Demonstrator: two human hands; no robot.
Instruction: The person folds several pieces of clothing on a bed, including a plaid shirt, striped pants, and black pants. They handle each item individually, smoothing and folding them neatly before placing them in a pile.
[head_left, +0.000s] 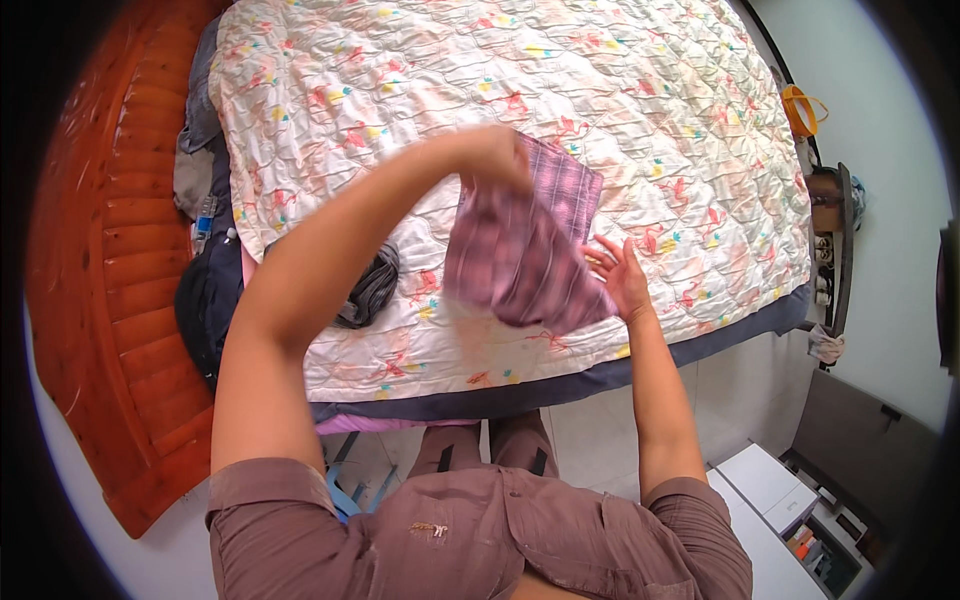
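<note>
A pink and purple plaid cloth garment (517, 262) hangs blurred and partly bunched above a bed with a flamingo-print quilt (465, 60). My left hand (499, 161) grips its upper part, the fingers partly hidden behind the hand and blurred by motion. At the garment's lower right corner is my right hand (619, 277), palm turned towards the cloth with the fingers spread. Whether its thumb side touches the fabric cannot be made out. A dark grey striped cloth (371, 289) lies crumpled on the quilt beside my left forearm, which covers part of it.
A carved reddish wooden headboard (150, 262) stands at the left, with a plastic bottle (204, 221) and dark clothing beside it. At the right are a dark shelf with shoes, a yellow object (801, 111) and a white cabinet (772, 487). Blue stool legs show below the bed edge.
</note>
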